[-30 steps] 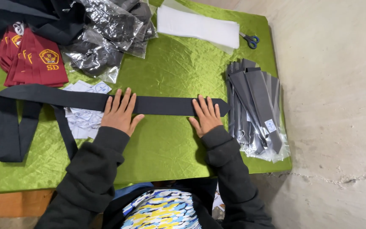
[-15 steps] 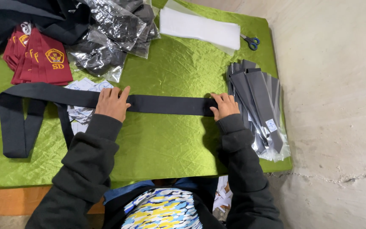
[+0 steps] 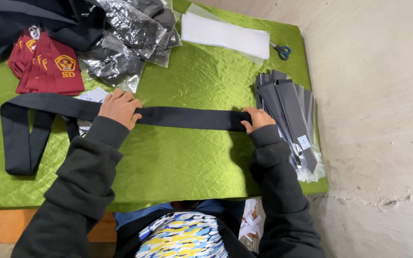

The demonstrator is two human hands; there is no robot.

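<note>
Black fabric, a long dark strip (image 3: 187,118), lay stretched flat across the green satin tabletop (image 3: 192,157), its far end looping back on itself near the left edge. The left hand (image 3: 119,107) was clenched over the strip near its middle, fingers curled down onto the cloth, while the right hand (image 3: 256,118) pinched the strip's right end, thumb and fingers closed on the edge just beside a stack of grey folded pieces in clear sleeves (image 3: 290,124). Between the 2 hands the strip looked taut and free of creases. To handle this stretch well, I judged that both hands should keep an even pull so the edges stay parallel, with the left hand pressing down as an anchor and the right hand guiding the end squarely rather than at a slant; the slippery satin could let the cloth slide if the pressure eased. Maroon badged pieces (image 3: 48,67) sat at the upper left, crinkled clear plastic bags (image 3: 130,33) beside them, a white folded sheet (image 3: 225,33) further back, and blue-handled scissors (image 3: 281,50) just past it, all well apart from the strip.
</note>
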